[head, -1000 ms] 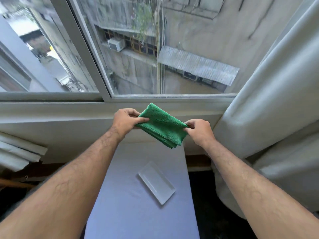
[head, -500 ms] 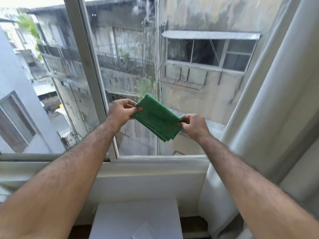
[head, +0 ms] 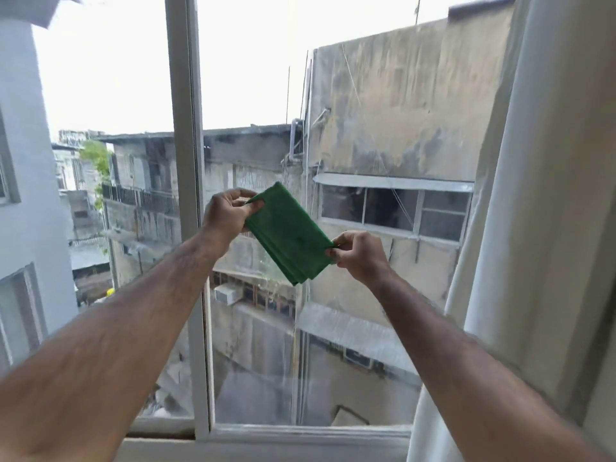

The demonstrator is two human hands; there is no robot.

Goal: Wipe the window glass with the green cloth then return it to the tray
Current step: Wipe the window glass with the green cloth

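Note:
A folded green cloth [head: 289, 234] hangs in the air in front of the window glass [head: 366, 128], held by both hands. My left hand [head: 226, 213] pinches its upper left corner. My right hand [head: 358, 255] pinches its lower right edge. The cloth tilts down to the right and I cannot tell whether it touches the pane. The tray is out of view below the frame.
A white window mullion [head: 188, 161] stands just left of my left hand, with a second pane [head: 100, 95] beyond it. A pale curtain [head: 540, 228] hangs at the right edge of the glass. The white sill [head: 300, 435] runs along the bottom.
My view has tilted up from the table and tray to the window. Both hands have lifted the cloth from sill height to the middle of the pane, still gripping it.

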